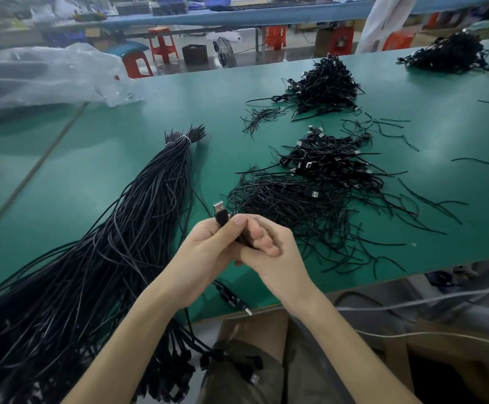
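My left hand [208, 252] grips a black USB cable [220, 215] just below its plug, whose metal end points up and away from me. My right hand [266, 243] is curled around the cable's coiled length right beside the left hand, the two hands touching. A large bundle of long black cables [115, 243], tied with a white band near its far end, lies to the left and hangs over the table's near edge. A loose heap of thin black ties [295, 208] lies just beyond my hands.
On the green table [120, 158] lie a pile of coiled USB cables [333, 161], a further pile [328, 86] and another at the far right [453, 53]. A clear plastic bag [42, 74] sits far left. Red stools [163, 43] stand beyond the table.
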A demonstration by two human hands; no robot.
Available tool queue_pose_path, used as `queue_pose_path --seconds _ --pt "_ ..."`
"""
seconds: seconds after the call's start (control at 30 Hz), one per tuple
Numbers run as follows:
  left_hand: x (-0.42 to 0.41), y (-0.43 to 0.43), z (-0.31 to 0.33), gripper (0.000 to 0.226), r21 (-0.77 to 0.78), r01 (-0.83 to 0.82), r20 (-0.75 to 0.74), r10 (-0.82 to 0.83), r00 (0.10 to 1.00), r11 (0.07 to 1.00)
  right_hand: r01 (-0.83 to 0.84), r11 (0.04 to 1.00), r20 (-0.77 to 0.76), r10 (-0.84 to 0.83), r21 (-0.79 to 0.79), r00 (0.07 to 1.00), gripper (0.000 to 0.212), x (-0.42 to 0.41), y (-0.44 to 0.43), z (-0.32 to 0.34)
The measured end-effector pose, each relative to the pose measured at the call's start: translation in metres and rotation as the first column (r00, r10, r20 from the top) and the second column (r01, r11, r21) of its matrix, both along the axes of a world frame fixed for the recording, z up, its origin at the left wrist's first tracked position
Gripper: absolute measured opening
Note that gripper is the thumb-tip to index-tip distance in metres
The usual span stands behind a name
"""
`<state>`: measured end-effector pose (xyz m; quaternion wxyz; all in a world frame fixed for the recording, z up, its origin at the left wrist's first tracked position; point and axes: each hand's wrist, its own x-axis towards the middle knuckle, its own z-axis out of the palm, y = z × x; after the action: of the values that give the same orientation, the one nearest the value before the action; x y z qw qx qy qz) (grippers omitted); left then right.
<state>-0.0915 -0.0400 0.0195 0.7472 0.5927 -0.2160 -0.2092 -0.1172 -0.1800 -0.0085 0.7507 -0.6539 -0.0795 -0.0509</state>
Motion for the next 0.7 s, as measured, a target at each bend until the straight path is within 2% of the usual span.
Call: queue_pose_path --seconds 0.1,0.27,0.37,0.47,0.53,0.7 --pt "-0.002 0.0 0.003 0.038 0.049 -0.024 0.033 0.023 0.999 0.998 0.015 0.998 0.032 -0.013 -0.063 0.999 0.034 -0.004 0.004 -0.004" --pt "-0.004 0.006 0.01 0.035 0.024 0.042 0.044 -0.043 0.998 0.999 0.053 0.997 0.069 -0.05 -0.05 0.996 0.035 -0.008 0.005 0.0" --pt "-0.004 0.012 0.012 0.031 0.051 0.072 0.061 -0.076 0.995 0.996 0.063 0.992 0.103 -0.051 -0.112 0.993 0.036 -0.01 0.003 0.002" --pt "-0.004 0.021 0.011 0.027 0.182 -0.029 0.172 -0.003 0.985 0.983 0.126 0.974 0.148 -0.099 -0.187 0.984 0.037 -0.011 0.001 0.004" --pt "-0.004 0.024 0.009 0.024 0.237 -0.116 0.235 0.059 0.97 0.964 0.172 0.934 0.191 -0.115 -0.314 0.975 0.041 -0.01 0.0 0.004" --pt "-0.002 0.02 0.001 0.021 0.24 -0.265 0.222 0.213 0.952 0.934 0.263 0.849 0.209 -0.184 -0.459 0.96 0.042 -0.003 -0.001 0.004"
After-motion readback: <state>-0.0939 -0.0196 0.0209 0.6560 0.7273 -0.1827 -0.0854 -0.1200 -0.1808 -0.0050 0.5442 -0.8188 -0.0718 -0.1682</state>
